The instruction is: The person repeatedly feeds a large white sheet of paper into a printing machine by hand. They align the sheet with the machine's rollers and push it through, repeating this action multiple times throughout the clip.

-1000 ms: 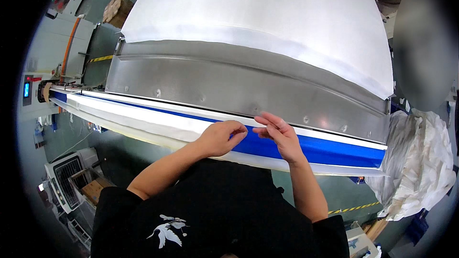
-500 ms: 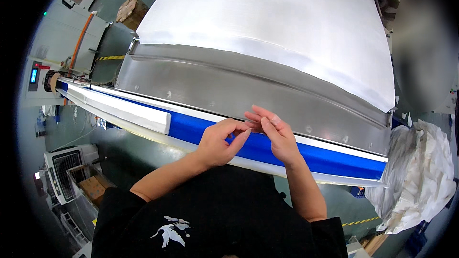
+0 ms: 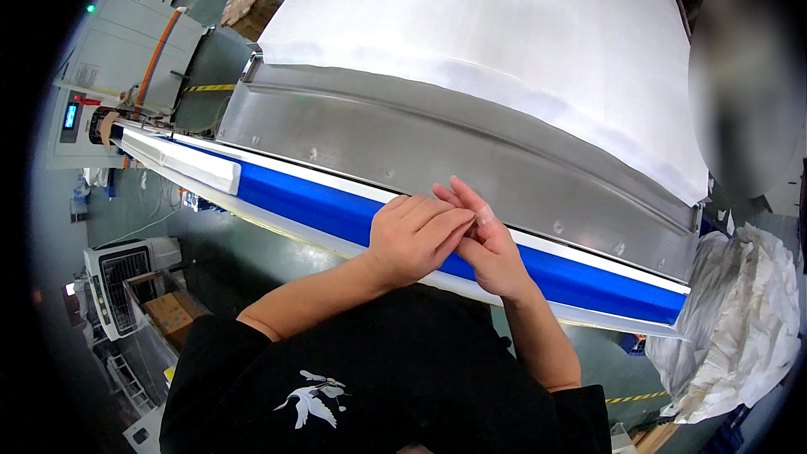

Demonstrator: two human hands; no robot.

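Observation:
Both my hands meet at chest height above a blue strip (image 3: 324, 210) set along the front edge of a machine. My left hand (image 3: 416, 235) is closed, its fingertips pinched together against the right hand's fingers. Whatever lies between those fingertips is hidden. My right hand (image 3: 496, 261) faces it with two fingers stretched out and its thumb bent toward the left fingertips. A pale translucent band (image 3: 486, 217) shows around one right finger. On the left part of the blue strip lies a long white padded bar (image 3: 197, 166), away from both hands.
A grey metal plate (image 3: 336, 130) lies beyond the strip, with a wide white sheet (image 3: 479, 25) behind it. Crumpled white material (image 3: 740, 319) hangs at the right. A control cabinet (image 3: 109, 67), a cardboard box (image 3: 250, 10) and an air cooler (image 3: 126, 277) stand at the left.
My left hand has moved right and closed over the right hand's fingers. The white padded bar has slid left along the blue strip. The whole view has shifted slightly.

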